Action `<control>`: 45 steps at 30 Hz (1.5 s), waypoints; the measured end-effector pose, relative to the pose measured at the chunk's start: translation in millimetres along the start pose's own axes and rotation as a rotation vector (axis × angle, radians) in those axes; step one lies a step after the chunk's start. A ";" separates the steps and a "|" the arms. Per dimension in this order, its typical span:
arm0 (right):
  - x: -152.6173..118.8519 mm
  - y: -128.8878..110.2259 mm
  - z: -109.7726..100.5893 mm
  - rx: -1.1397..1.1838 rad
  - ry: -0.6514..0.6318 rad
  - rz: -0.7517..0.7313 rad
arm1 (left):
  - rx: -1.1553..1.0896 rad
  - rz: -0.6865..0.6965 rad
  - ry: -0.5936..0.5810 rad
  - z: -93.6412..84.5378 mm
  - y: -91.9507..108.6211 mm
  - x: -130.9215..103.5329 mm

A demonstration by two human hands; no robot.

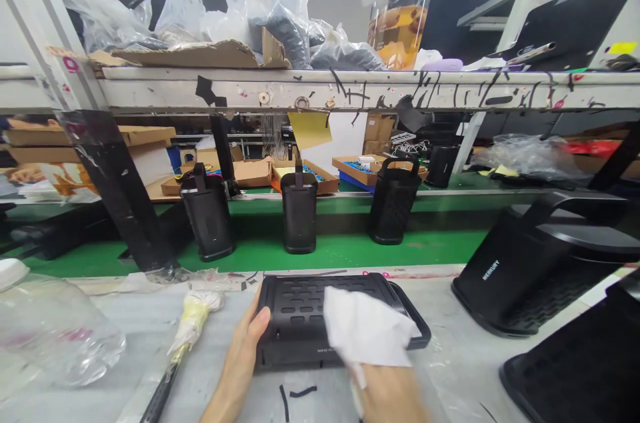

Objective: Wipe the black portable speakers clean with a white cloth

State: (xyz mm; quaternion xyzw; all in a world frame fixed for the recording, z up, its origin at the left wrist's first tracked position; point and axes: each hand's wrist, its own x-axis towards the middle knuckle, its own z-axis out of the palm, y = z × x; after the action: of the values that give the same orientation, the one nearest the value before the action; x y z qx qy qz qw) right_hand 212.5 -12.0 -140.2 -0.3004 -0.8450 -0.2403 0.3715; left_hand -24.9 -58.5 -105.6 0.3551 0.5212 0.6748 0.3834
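A black boxy device with a slotted grille and a carry handle, which looks like a portable speaker point(295, 333), lies on its side on the grey work surface. My left hand point(245, 343) grips its left end, thumb on the near upper edge and fingers behind. A white cloth point(363, 326) covers part of the grille near the handle end. Motion blurs my right hand point(393, 393), which holds the cloth against the device; the cloth hides its fingers. Short black strips point(300, 393) lie on the surface in front.
Another black device marked MERKURY point(530, 270) stands at right, beside a partly visible one point(575, 356). Several upright units, including one in the middle point(299, 213), stand on the green belt point(345, 236). A clear plastic jug point(55, 330) and a cloth-wrapped stick point(173, 363) lie at left.
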 end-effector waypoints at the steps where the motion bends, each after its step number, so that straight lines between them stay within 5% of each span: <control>1: -0.7 8.0 -3.2 -0.030 -0.003 0.094 | 0.017 -0.014 0.000 -0.5 -0.4 0.6; 4: 9.3 12.1 -10.8 -0.064 -0.023 0.264 | 0.052 -0.006 -0.010 -1.8 -1.8 1.3; 10: 64.9 -44.0 -7.3 0.186 -0.081 -0.155 | 0.019 0.048 -0.094 -6.9 -5.6 -1.0; 18: 40.3 31.6 -10.4 -0.041 -0.082 0.317 | 0.078 0.076 -0.101 -9.1 -9.6 -2.1; 24: 78.9 -43.5 -6.5 0.172 -0.082 -0.013 | 0.015 0.070 -0.046 -10.2 -11.4 -5.7; 26: 85.1 -49.4 -6.1 0.207 -0.103 -0.046 | -0.008 0.061 -0.035 -10.5 -11.9 -5.3; 28: 76.5 -29.6 -8.3 0.140 -0.093 0.021 | -0.006 0.045 -0.045 -10.6 -12.6 -3.8; 34: 20.9 82.5 -43.4 -0.012 -0.203 0.380 | 0.023 0.045 -0.038 -9.2 -14.2 -1.8; 37: 24.1 100.2 -55.4 -0.002 -0.206 0.678 | -0.013 0.036 -0.048 -8.4 -14.1 -3.2; 40: 40.1 78.0 -47.5 0.115 -0.129 0.730 | -0.039 0.028 -0.044 -7.8 -14.0 -4.5; 45: 33.7 25.9 -31.5 0.266 -0.128 0.327 | -0.065 0.028 -0.044 -7.7 -13.2 -5.8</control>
State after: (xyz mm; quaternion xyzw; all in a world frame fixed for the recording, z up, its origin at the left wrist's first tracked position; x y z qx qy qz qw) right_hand 227.1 -2.5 -90.3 -0.3964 -0.8311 -0.0435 0.3875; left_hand -27.1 -64.8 -120.5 0.3645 0.4854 0.6887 0.3965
